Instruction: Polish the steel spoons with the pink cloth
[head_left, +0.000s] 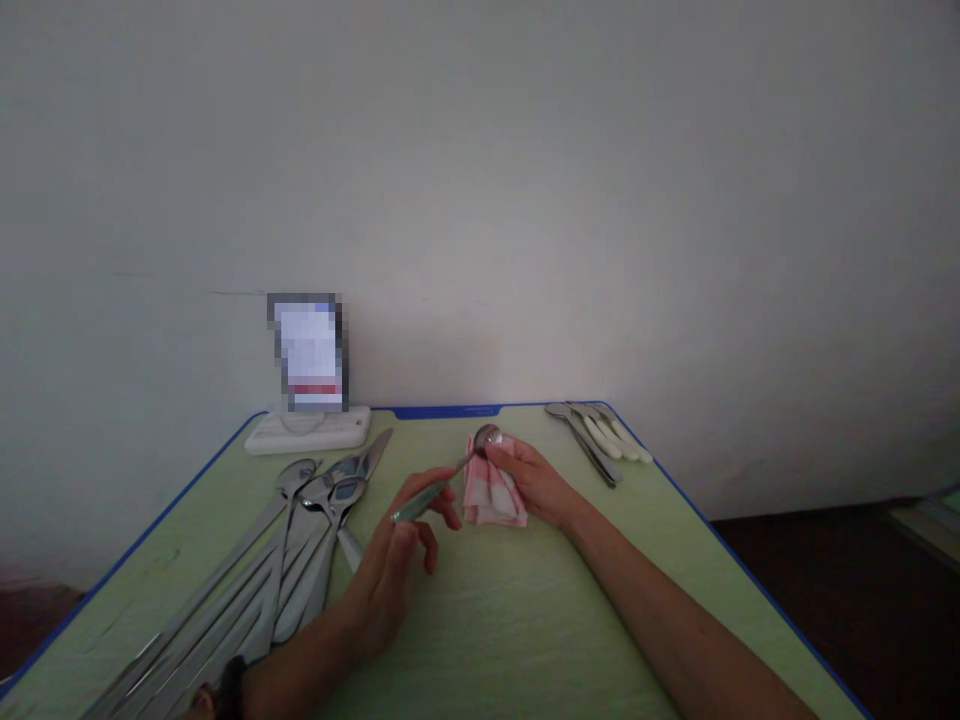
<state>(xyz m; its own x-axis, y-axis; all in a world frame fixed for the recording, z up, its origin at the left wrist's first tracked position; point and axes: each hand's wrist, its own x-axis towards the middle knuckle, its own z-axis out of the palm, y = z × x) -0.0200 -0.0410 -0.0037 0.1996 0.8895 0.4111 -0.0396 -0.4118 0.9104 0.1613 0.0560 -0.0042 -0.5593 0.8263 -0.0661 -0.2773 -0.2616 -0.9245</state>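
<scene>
My left hand [401,560] grips the handle of a metal spoon [450,478], whose bowl points away from me toward the far side of the table. My right hand [529,478] holds a pink and white cloth [489,495] against the spoon's bowl, fingers pressed on the cloth near the bowl. Both hands are over the middle of a light green table [510,620] with a blue edge.
Several long metal spoons and knives [300,540] lie in a pile at the left. A few utensils, some with white handles [600,440], lie at the far right corner. A white stand with a blurred card [309,400] sits at the far edge against the wall.
</scene>
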